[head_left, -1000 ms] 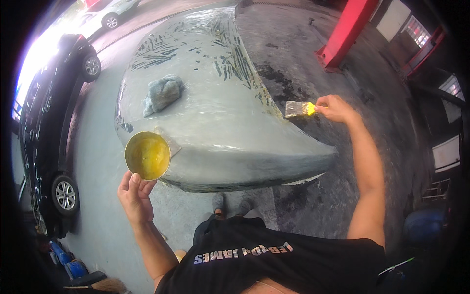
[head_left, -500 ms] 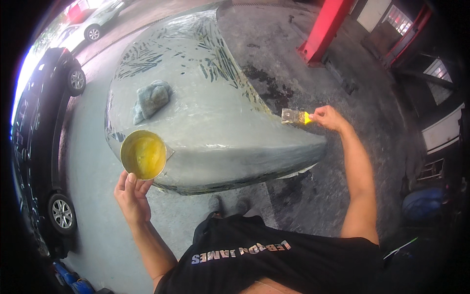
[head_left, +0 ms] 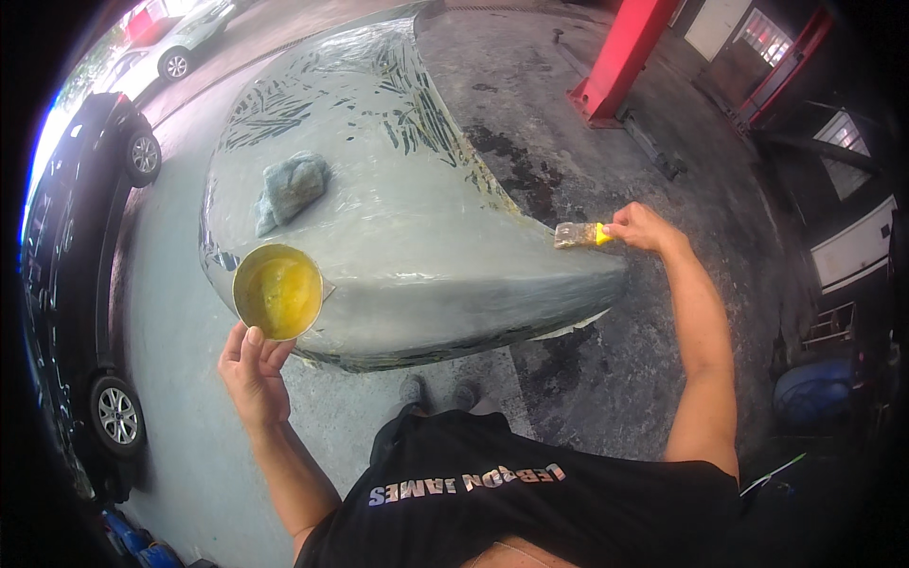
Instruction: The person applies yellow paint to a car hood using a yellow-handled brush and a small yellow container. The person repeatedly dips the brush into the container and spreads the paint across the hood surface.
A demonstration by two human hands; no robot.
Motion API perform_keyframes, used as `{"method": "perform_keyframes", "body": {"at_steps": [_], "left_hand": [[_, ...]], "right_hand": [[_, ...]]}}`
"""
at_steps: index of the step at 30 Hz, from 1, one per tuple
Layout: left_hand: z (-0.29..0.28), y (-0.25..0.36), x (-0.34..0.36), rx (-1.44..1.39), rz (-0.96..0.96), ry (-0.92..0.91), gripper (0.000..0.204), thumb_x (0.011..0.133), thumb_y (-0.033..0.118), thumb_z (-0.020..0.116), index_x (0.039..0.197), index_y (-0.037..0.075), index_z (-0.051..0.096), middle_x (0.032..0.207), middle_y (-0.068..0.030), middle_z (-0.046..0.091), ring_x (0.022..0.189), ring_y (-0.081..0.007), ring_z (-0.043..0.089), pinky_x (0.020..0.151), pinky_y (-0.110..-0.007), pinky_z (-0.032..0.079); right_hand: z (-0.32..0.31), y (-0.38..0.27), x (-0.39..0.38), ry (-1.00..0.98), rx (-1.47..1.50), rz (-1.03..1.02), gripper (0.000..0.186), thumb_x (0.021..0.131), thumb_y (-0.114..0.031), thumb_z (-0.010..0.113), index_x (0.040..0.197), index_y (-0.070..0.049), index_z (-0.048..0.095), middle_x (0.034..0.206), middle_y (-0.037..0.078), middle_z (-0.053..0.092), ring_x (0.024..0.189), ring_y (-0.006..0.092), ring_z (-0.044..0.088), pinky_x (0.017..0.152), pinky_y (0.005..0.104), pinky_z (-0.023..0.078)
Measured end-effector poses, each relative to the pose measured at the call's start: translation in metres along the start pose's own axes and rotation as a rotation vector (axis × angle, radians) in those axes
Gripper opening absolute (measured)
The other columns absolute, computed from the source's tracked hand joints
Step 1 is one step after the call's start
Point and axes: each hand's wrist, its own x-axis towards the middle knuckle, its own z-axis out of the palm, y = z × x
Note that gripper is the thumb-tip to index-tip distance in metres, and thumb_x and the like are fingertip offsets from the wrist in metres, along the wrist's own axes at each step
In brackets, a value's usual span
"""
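A red post (head_left: 622, 59) stands on stained floor (head_left: 502, 80).

The right grip (head_left: 638, 228) hides part of the brush handle (head_left: 602, 234). Above the left grip (head_left: 258, 379), the cup (head_left: 277, 292) mostly covers a flat piece (head_left: 328, 292); below-left, the lower edge cuts off a blue object (head_left: 140, 547).
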Motion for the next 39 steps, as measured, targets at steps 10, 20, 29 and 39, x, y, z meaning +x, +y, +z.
{"method": "perform_keyframes", "body": {"at_steps": [10,20,29,39], "left_hand": [[0.001,-0.002,0.003,-0.03,-0.013,-0.012,0.04,0.099,0.017,0.07,0.125,-0.011,0.06,0.111,-0.0196,0.072,0.093,-0.0284,0.077,0.083,-0.038,0.066],[-0.002,-0.013,0.004,-0.067,-0.057,-0.04,0.039,0.1,0.018,0.069,0.123,-0.01,0.059,0.111,-0.0196,0.072,0.09,-0.0281,0.077,0.081,-0.037,0.066],[0.006,-0.014,0.01,-0.072,-0.07,-0.063,0.039,0.099,0.016,0.069,0.124,-0.011,0.059,0.109,-0.0193,0.073,0.091,-0.0272,0.077,0.081,-0.036,0.066],[0.013,-0.004,0.0,0.049,-0.062,0.006,0.043,0.098,0.02,0.072,0.124,-0.011,0.06,0.106,-0.0187,0.073,0.089,-0.0257,0.077,0.08,-0.035,0.065]], "right_hand": [[-0.005,-0.036,-0.02,0.369,-0.184,-0.299,0.019,0.096,-0.024,0.071,0.111,-0.013,0.076,0.102,0.014,0.073,0.096,0.0382,0.071,0.083,0.0511,0.056],[0.007,-0.051,-0.063,0.356,-0.633,-0.365,0.018,0.084,-0.002,0.073,0.1,-0.01,0.075,0.098,0.007,0.064,0.095,0.0284,0.07,0.078,0.0451,0.059],[0.031,-0.018,-0.043,0.324,-0.128,-0.208,0.039,0.093,-0.003,0.067,0.131,-0.008,0.068,0.113,0.014,0.071,0.11,0.0363,0.066,0.098,0.0469,0.053],[0.053,0.003,0.023,0.092,-0.178,-0.303,0.04,0.089,0.006,0.061,0.126,-0.009,0.063,0.115,0.013,0.065,0.116,0.0345,0.062,0.11,0.0468,0.044]]}}
